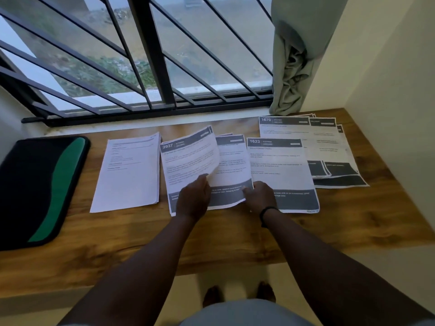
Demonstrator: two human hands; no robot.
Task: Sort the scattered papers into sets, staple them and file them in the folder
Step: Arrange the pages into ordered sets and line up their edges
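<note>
The papers are white printed sheets with dark header and footer bands, lying along the middle of the wooden table [235, 234]. The left hand [193, 196] pinches the curling sheet headed 2937 [188, 158] by its lower edge; the right hand [260, 194] presses curled fingers on the sheet beneath [231, 165]. One plain white stack [128, 172] lies left, sheet 1623 [280, 168] right, and a fanned pile headed 1670 [306, 137] behind. One black-and-green folder [35, 189], soft-edged, rests far left.
</note>
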